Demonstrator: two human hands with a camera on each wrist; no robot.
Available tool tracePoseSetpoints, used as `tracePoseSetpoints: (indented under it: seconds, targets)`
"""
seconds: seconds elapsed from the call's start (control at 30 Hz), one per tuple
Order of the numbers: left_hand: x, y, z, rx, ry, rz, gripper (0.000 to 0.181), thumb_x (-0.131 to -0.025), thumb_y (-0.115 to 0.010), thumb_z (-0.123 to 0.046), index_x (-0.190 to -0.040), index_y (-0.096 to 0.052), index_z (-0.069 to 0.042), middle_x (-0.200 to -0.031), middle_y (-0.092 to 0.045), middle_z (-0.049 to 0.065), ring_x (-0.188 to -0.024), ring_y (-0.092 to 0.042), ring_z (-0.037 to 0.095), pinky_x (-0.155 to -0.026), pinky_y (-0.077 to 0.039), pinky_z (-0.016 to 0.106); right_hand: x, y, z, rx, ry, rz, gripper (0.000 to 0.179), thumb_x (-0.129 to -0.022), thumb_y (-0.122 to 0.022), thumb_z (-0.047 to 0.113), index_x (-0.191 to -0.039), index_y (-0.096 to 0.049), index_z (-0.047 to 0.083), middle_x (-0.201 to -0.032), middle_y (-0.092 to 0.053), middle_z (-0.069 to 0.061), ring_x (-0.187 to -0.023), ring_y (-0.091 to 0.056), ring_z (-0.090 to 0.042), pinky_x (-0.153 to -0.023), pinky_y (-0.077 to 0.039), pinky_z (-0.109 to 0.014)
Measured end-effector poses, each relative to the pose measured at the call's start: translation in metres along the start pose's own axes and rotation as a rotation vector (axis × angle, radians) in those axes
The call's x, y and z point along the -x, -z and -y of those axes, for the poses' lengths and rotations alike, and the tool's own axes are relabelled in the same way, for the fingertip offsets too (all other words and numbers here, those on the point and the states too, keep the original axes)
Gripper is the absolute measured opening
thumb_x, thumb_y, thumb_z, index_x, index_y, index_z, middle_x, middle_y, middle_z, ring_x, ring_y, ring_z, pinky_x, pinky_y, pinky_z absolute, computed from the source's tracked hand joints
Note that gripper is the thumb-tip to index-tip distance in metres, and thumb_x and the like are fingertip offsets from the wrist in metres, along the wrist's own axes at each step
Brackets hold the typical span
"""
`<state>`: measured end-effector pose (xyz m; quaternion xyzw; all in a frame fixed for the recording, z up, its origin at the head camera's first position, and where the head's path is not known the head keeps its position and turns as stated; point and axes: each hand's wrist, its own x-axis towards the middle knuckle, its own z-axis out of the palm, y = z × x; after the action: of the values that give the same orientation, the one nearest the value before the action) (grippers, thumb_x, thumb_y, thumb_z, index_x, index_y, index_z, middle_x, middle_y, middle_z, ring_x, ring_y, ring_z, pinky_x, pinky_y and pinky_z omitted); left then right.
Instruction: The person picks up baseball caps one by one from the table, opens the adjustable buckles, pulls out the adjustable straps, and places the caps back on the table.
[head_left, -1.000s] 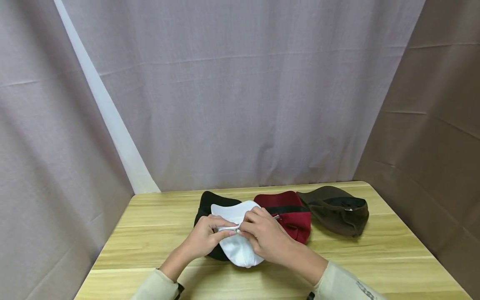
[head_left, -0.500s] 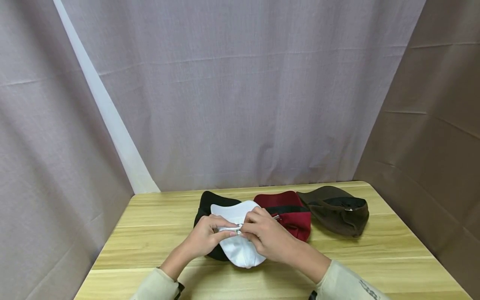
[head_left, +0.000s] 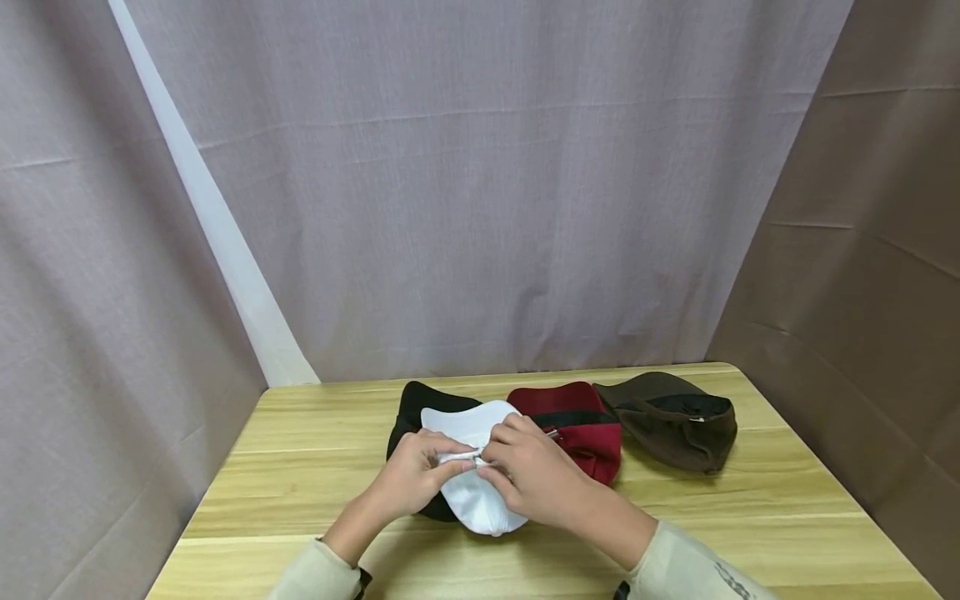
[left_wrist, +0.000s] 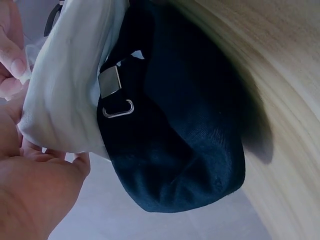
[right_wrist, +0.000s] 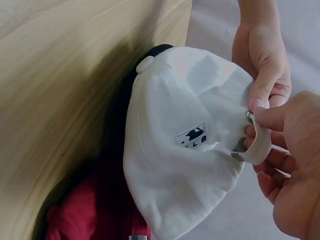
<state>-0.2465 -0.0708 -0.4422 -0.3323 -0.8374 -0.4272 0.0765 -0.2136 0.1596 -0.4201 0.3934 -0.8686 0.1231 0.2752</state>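
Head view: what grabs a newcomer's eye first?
Both hands, left hand and right hand, pinch the strap of a white cap at the table's middle. It lies over a black cap; a red cap and brown cap sit to the right.

Readable markings, one item: we find a small dark emblem on the white cap (right_wrist: 185,145), seen in the right wrist view, printed on the crown just beside the strap opening. It shows a dark figure above a short row of capital letters; we make out what looks like "L B" at the end, but the whole word is too small and tilted for us to read with certainty. On the black cap (left_wrist: 185,125), the red cap (head_left: 581,433) and the brown cap (head_left: 675,421) we read no text, number or brand in any view.
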Motion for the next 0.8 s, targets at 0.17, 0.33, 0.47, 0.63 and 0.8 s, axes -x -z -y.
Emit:
tracePoseSetpoints:
  seconds: [0.17, 0.33, 0.47, 0.63, 0.8]
  targets:
    - [0.0005, -0.0011, -0.0017, -0.020, 0.025, 0.002, 0.017, -0.094, -0.082, -0.025, -0.107, -0.086, -0.015, -0.103, -0.085, -0.001, -0.091, -0.071, 0.007, -0.075, -0.052, 0.021, -0.0038, -0.0008, 0.0039, 0.037, -0.044, 0.033, 0.018, -0.097, -0.078, 0.031, -0.085, -0.076, 0.019, -0.083, -0.065, 0.009, -0.085, -0.051, -0.010, -0.084, -0.046, -0.029]
    - [0.0000, -0.0002, -0.0039, -0.021, 0.008, -0.011, 0.016, -0.094, -0.082, -0.023, -0.107, -0.086, -0.015, -0.103, -0.085, -0.001, -0.093, -0.073, 0.009, -0.077, -0.054, 0.021, -0.0071, 0.0001, 0.0053, 0.049, -0.032, 0.024, 0.020, -0.099, -0.075, 0.029, -0.082, -0.074, 0.019, -0.081, -0.064, 0.009, -0.084, -0.051, -0.011, -0.084, -0.046, -0.029]
    - [-0.0001, 0.0007, -0.0047, -0.011, 0.002, -0.022, 0.015, -0.093, -0.083, -0.023, -0.105, -0.087, -0.016, -0.102, -0.085, -0.002, -0.094, -0.074, 0.009, -0.079, -0.054, 0.022, -0.0074, -0.0007, 0.0045, 0.041, -0.006, 0.000, 0.017, -0.099, -0.075, 0.027, -0.084, -0.074, 0.019, -0.082, -0.064, 0.009, -0.084, -0.051, -0.011, -0.084, -0.046, -0.028]
    - [0.0009, 0.0004, -0.0033, 0.000, 0.008, -0.016, 0.016, -0.093, -0.083, -0.024, -0.105, -0.087, -0.016, -0.102, -0.085, -0.002, -0.095, -0.074, 0.010, -0.081, -0.055, 0.022, -0.0056, -0.0039, 0.0017, 0.023, 0.018, -0.027, 0.013, -0.098, -0.076, 0.024, -0.086, -0.075, 0.019, -0.082, -0.062, 0.009, -0.082, -0.049, -0.010, -0.081, -0.045, -0.026]
    - [0.0032, 0.0002, -0.0016, 0.022, 0.010, 0.004, 0.017, -0.093, -0.083, -0.024, -0.107, -0.086, -0.016, -0.103, -0.085, -0.001, -0.095, -0.072, 0.008, -0.081, -0.054, 0.022, -0.0041, -0.0041, -0.0005, -0.004, 0.053, -0.042, 0.012, -0.096, -0.079, 0.021, -0.085, -0.073, 0.019, -0.081, -0.060, 0.009, -0.083, -0.048, -0.010, -0.081, -0.044, -0.026]
